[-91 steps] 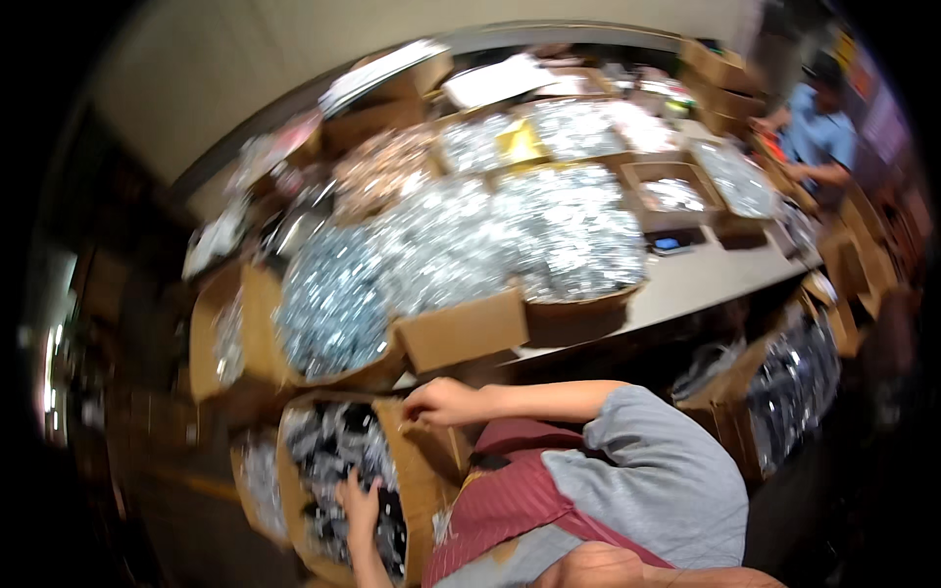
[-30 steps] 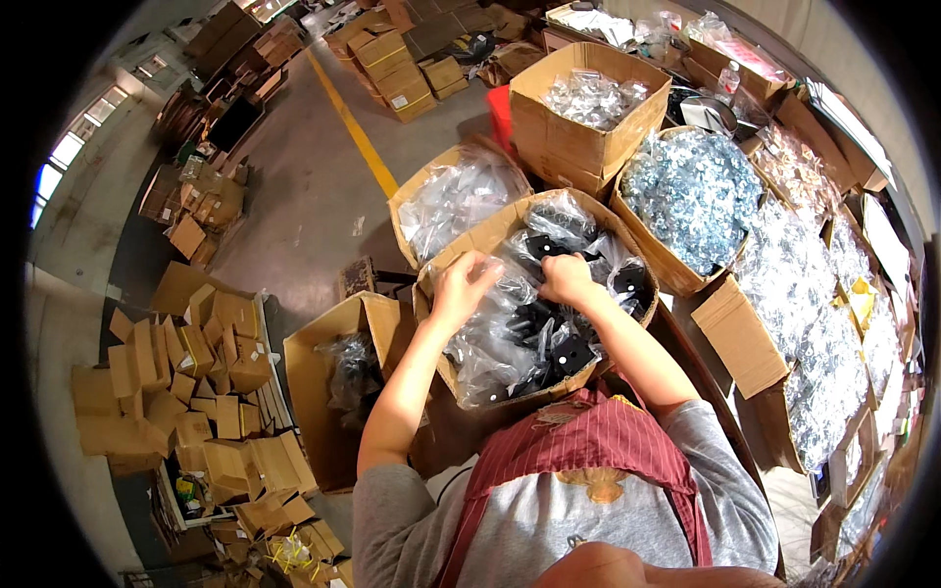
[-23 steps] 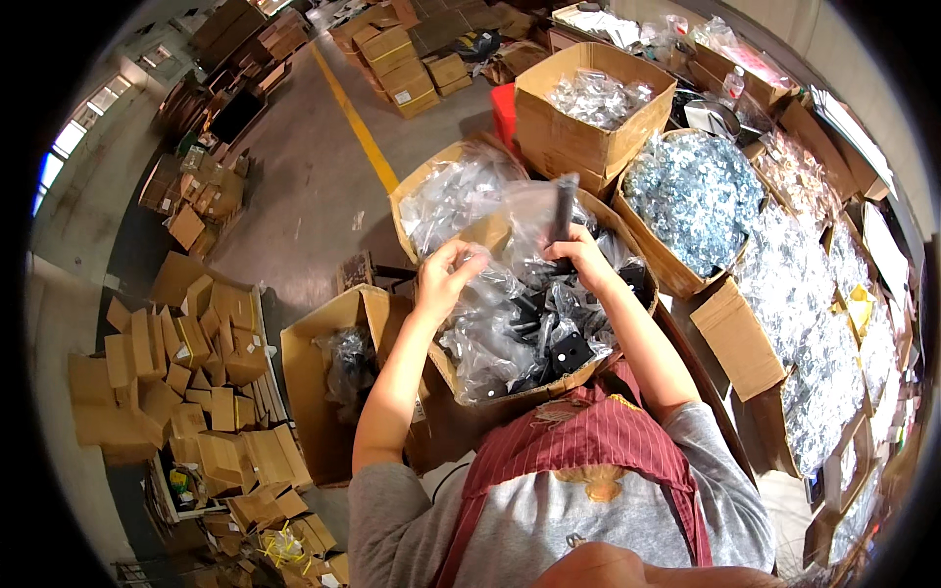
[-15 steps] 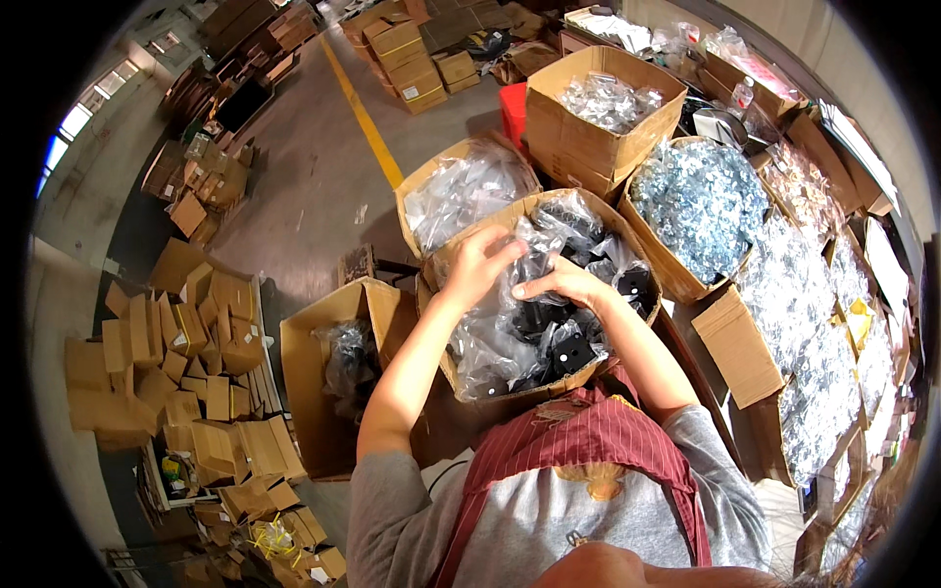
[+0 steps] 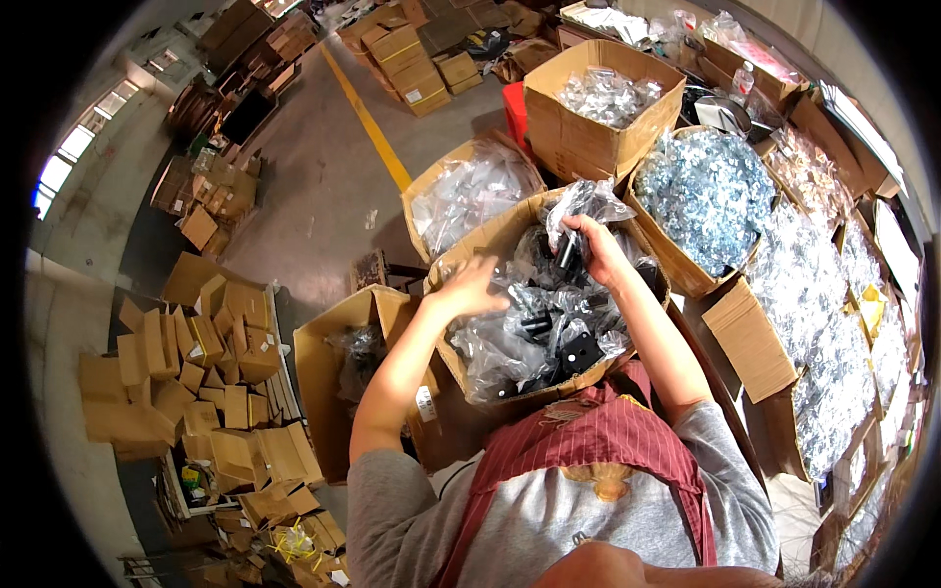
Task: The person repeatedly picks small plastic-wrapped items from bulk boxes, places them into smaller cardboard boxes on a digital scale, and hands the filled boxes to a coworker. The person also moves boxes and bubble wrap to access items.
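Note:
My right hand [image 5: 595,245] grips a clear plastic bag [image 5: 580,201] above the far side of an open cardboard box [image 5: 453,365]. A dark cylindrical part [image 5: 566,253] shows at the lower end of this bag; whether it is inside cannot be made out. Over the left side of the box hovers my left hand [image 5: 470,289], slightly blurred, fingers apart and nothing in them. Below both hands lie crumpled clear bags [image 5: 487,355] and black parts, among them a square black piece with holes [image 5: 580,355] near the front wall.
To my left stands a taller cardboard box [image 5: 319,392] with bagged items inside. Beyond the working box is a carton of clear bags [image 5: 475,191]. Boxes of silvery bags [image 5: 608,98] and bluish bags [image 5: 706,196] crowd the right. Flattened cartons [image 5: 235,343] pile up at far left.
Both hands were together on a bag over the box. Now the right has lifted a bag away to the right, and the left has let go and opened. The view shifted slightly.

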